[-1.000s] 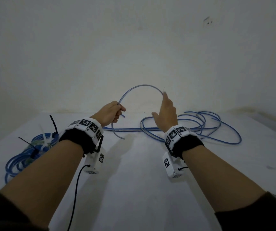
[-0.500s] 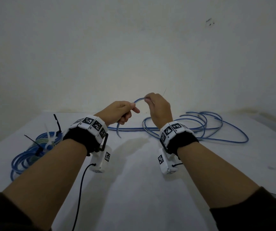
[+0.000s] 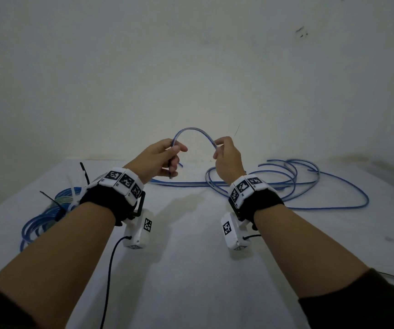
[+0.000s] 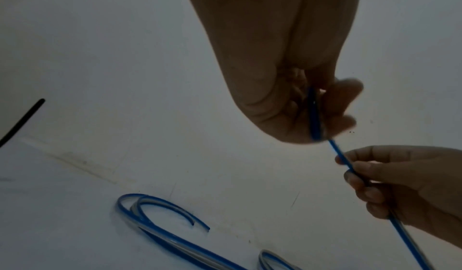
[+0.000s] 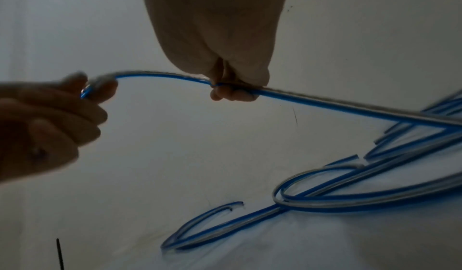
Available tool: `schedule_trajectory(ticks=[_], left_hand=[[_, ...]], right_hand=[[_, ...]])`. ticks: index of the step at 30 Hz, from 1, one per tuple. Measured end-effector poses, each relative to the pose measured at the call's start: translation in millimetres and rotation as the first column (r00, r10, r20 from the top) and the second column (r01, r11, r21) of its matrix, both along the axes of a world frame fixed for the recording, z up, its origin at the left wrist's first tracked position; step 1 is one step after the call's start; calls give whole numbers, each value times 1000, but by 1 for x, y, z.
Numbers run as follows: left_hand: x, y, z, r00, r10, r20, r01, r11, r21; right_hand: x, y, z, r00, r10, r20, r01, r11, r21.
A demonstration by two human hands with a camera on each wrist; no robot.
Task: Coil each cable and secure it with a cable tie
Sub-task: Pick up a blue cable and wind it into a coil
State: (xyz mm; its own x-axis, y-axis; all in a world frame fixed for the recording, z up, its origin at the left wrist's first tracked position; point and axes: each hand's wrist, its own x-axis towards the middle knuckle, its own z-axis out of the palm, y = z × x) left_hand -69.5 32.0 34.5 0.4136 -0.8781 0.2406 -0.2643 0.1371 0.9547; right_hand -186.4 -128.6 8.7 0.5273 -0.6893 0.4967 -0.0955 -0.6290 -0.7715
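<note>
A white table [image 3: 191, 269] carries loose loops of blue cable [image 3: 310, 186] toward its far right; well left of those loops lies a coiled blue bundle [image 3: 46, 217] with cable ties [image 3: 84, 172].

The place reads as a bare, dim indoor recording or work corner, not a furnished room. A plain white table [image 3: 191, 269] stands pushed against a blank, scuffed off-white wall [image 3: 191, 67], which carries a small dark mark [image 3: 301, 33] at its upper right. What lies on the table is all wiring: loose blue cable [image 3: 310, 184] on the far right and a tied blue bundle [image 3: 46, 217] with cable ties [image 3: 85, 173] sticking up on the left, which suggests a simple workbench.
</note>
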Motion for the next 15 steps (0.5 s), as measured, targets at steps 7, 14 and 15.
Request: schedule_trajectory(ticks=[7, 14, 15], left_hand=[[0, -13, 14, 964, 40, -264, -96, 974, -204], [-6, -20, 8, 984, 179, -10, -177, 960, -218], [-5, -22, 6, 980, 199, 24, -189, 959, -213]], right_hand=[[-2, 8, -11, 962, 115, -248, -152, 979, -136], [0, 22, -10, 857, 174, -484, -343, 895, -285], [0, 24, -10, 853, 190, -485, -370, 877, -306]])
